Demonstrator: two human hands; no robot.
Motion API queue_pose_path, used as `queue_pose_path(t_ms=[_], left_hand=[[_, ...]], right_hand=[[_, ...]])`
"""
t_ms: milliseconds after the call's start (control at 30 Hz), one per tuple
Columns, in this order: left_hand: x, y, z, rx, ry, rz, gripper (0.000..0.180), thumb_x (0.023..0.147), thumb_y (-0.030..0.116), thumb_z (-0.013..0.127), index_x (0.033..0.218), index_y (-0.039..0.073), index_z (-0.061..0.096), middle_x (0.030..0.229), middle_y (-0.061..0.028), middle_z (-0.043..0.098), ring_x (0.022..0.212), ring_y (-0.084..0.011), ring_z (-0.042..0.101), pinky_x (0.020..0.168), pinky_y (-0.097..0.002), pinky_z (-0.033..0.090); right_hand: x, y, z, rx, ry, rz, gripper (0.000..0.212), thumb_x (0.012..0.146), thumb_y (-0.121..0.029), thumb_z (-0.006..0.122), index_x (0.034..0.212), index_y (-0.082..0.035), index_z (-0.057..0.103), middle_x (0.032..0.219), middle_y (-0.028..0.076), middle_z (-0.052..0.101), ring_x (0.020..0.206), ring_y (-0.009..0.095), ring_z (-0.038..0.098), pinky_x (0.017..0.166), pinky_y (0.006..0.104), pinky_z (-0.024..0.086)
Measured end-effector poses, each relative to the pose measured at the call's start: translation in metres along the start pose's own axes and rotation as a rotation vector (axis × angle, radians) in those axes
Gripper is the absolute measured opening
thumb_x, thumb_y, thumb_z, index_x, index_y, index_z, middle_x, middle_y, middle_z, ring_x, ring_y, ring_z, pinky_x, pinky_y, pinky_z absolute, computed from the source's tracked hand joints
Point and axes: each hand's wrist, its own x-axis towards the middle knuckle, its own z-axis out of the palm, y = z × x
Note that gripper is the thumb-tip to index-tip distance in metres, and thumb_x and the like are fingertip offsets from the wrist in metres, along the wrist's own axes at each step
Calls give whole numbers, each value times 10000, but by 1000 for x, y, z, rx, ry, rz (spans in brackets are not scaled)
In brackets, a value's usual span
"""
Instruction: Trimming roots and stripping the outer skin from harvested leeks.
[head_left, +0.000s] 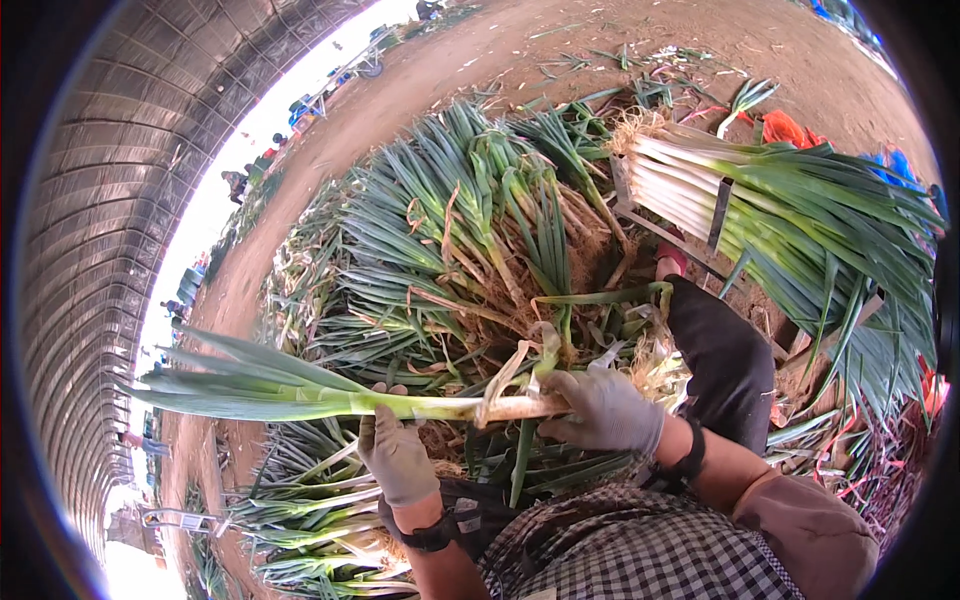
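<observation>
A long green onion lies crosswise in front of me, its green leaves fanned out to the left and its root end to the right. My left hand, in a pale glove, is closed around the stem just below the leaves. At the other end, my gloved right hand grips the onion near the roots, which its fingers hide. A dry, pale outer leaf hangs loose from the stem beside the right hand.
Ahead lies a big heap of untrimmed green onions with soil on their roots. To the right, cleaned onions with white stems rest in a metal frame. More onions lie at the lower left. My dark-trousered leg extends beside the frame.
</observation>
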Motion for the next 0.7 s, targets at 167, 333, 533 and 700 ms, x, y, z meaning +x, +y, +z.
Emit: queue_pose_path(t_ms=[167,333,533,700], left_hand=[[-4,2,8,3,60,-61,274,924,257,652,1051,18,611,898,-87,673,735,-145,633,546,-236,469],[7,-4,16,38,60,-71,205,913,282,664,924,80,635,720,-12,608,595,-101,541,511,-225,414],[-3,-21,20,31,6,2,66,895,84,653,913,50,599,768,-49,629,608,-116,575,538,-231,455],[-62,-16,19,731,-603,456,140,712,-56,718,740,46,625,725,-56,647,654,-148,621,647,-274,499]], right_hand=[[-15,6,4,224,-150,-30,309,813,-305,712,985,-59,640,731,150,640,700,356,647,610,428,494],[-22,1,16,160,24,-6,368,771,-314,755,1020,-64,652,710,127,637,670,328,650,579,399,495],[-26,5,29,378,37,235,404,786,-375,750,1011,-47,678,654,122,619,609,279,645,553,367,481],[-21,-3,9,575,21,338,344,904,-344,620,1028,-27,675,708,147,641,635,269,657,583,364,486]])
